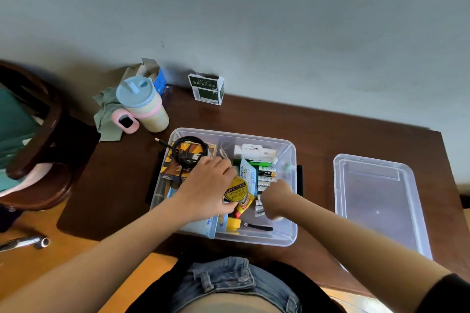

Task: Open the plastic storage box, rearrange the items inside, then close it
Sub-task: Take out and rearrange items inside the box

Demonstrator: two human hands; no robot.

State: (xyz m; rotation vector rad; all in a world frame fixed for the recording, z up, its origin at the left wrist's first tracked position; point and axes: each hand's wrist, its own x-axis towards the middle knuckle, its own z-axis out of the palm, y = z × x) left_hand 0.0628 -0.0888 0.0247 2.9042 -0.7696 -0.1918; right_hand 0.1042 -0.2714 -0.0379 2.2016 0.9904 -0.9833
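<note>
The clear plastic storage box (290, 236) stands open on the dark wooden table, its lid (376, 201) lying flat to the right. Inside are a coiled black cable (189, 151), a row of batteries (265, 179), a white carton (254, 151), a yellow glue tube (245, 206) and several other small items. My left hand (208, 188) is inside the box, gripping a yellow roll of electrical tape (236, 189). My right hand (276, 199) is curled over the batteries at the box's right side; what it holds is hidden.
A pastel tumbler (142, 104) with a blue lid, a pink gadget (127, 122) and a green cloth (106, 114) sit at the back left. A green-and-white carton (207, 89) stands by the wall. A dark wooden chair (35, 140) is at left.
</note>
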